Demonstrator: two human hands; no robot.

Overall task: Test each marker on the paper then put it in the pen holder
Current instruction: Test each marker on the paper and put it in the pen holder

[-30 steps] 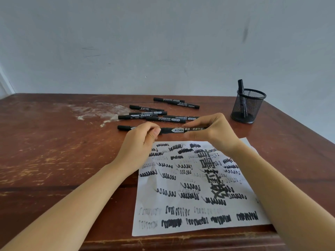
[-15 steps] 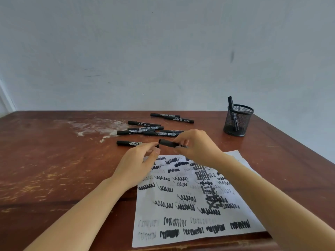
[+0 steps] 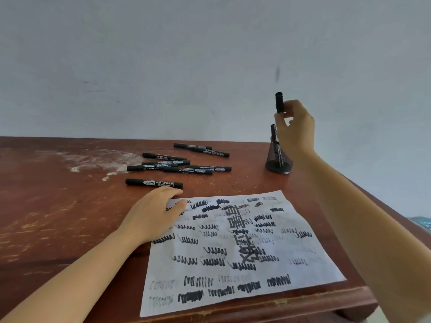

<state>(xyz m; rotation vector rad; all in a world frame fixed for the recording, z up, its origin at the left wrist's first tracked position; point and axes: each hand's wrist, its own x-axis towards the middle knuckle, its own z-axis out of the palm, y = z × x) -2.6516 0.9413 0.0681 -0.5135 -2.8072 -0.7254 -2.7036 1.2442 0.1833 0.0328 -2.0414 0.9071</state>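
Note:
My right hand (image 3: 295,129) holds a black marker (image 3: 279,102) upright, pinched in its fingertips just above the black mesh pen holder (image 3: 277,157). One marker (image 3: 274,136) stands inside the holder. My left hand (image 3: 156,215) rests flat on the top left corner of the white paper (image 3: 235,250), which is covered in black scribbles. Several capped black markers (image 3: 177,166) lie on the table behind the paper, the nearest one (image 3: 154,183) just beyond my left fingertips.
The wooden table (image 3: 58,206) is worn, with a pale smear at the back left. Its front edge runs just under the paper. A plain grey wall stands behind the table. The table's right edge falls away beside the holder.
My right hand has lifted the marker from over the paper up and right to above the holder. My left hand let go of it and dropped onto the paper's corner.

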